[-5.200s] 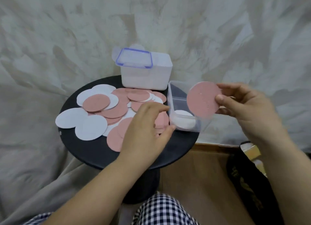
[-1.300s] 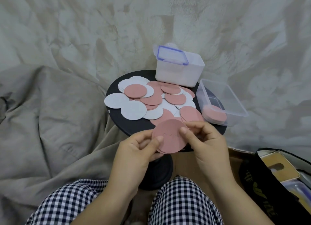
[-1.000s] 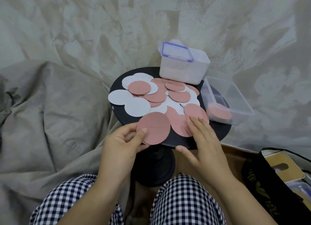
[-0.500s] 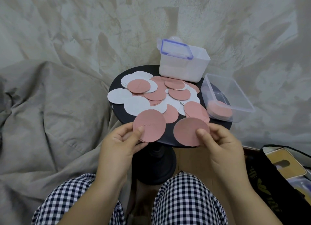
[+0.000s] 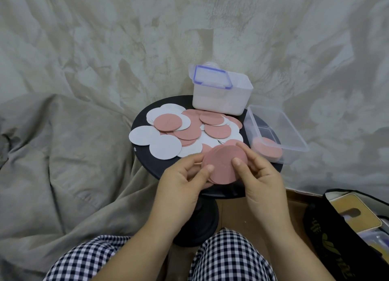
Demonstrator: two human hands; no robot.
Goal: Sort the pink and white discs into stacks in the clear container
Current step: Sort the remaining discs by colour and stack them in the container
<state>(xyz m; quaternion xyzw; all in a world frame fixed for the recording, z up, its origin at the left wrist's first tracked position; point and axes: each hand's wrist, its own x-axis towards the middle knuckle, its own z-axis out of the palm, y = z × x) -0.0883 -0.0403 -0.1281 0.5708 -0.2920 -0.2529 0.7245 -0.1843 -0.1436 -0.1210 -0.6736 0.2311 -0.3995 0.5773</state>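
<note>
Left hand (image 5: pixel 180 184) and right hand (image 5: pixel 261 176), fingers tight around one small pink disc stack (image 5: pixel 223 167)

Head-worn wide-angle view, looking steeply down, close above round table (image 5: pixel 147 158)

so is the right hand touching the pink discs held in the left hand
Touching. The head view shows the right hand with its thumb on top of the pink discs, while the left hand pinches their other edge.
</note>
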